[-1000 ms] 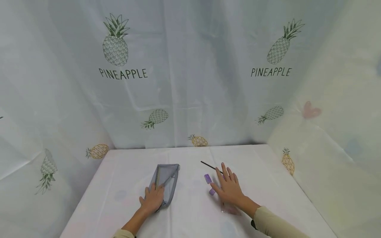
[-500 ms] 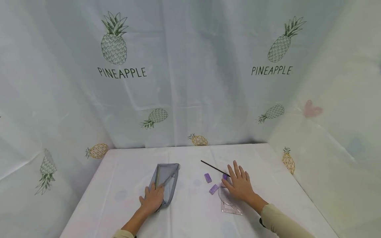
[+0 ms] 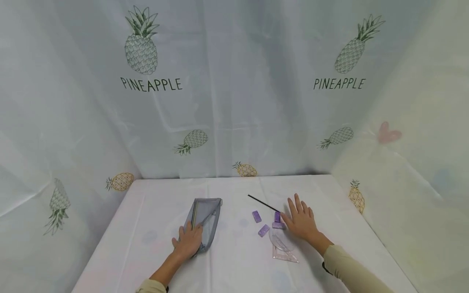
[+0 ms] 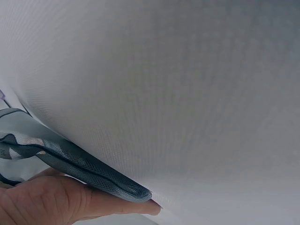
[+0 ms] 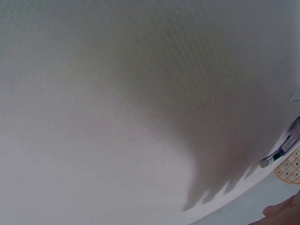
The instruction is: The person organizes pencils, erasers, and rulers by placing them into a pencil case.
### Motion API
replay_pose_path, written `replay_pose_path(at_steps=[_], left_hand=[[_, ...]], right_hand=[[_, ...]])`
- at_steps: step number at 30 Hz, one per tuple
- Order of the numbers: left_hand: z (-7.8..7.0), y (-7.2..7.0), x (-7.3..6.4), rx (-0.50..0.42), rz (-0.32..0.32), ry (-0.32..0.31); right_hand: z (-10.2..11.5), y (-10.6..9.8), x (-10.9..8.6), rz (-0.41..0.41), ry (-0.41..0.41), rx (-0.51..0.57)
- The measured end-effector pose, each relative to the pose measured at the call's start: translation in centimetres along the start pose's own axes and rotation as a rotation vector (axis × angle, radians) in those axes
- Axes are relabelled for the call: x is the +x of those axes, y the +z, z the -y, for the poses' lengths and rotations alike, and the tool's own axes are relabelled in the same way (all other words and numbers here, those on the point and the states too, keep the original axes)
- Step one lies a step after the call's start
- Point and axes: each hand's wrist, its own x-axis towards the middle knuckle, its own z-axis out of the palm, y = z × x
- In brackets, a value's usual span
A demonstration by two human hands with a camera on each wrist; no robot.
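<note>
My left hand lies with spread fingers on a grey mesh pencil case, which holds some thin striped sticks. In the left wrist view the thumb runs along the case's rounded edge. My right hand hovers over the table, fingers extended, casting a shadow on the cloth. Left of it lie several small purple blocks, like erasers, two of them against each other by the thumb. A thin black stick slants behind them. Closer to me, a clear round-edged protractor overlaps a clear set square.
A pale cloth covers the table. Curtains printed with pineapples enclose it at the back and both sides. The table's back edge meets the rear curtain.
My right hand has moved right, off the blocks, protractor and set square, which now show more fully. The left hand has stayed on the pencil case. The head view has tilted slightly.
</note>
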Motion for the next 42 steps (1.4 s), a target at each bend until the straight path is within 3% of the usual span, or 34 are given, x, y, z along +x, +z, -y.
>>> replay_pose_path(at_steps=[3,11,16,22,42], left_hand=[[-0.3,-0.1,-0.1,0.006,-0.006,0.006],[-0.7,-0.4,-0.4,-0.012,-0.014,0.021],[-0.5,-0.2,-0.2,-0.018,-0.015,0.026],[-0.3,0.0,-0.3,-0.023,-0.018,0.035],[-0.3,0.1,0.0,-0.008,-0.005,0.016]], right_hand=[[-0.6,0.1,0.3,0.016,-0.005,-0.018],[-1.4,0.0,0.9,-0.049,-0.016,0.04],[-1.6,-0.3,1.7,0.02,-0.003,0.179],[-1.7,-0.1,2.1,0.095,0.085,0.324],[-1.2,0.2,3.1,0.134,0.084,0.338]])
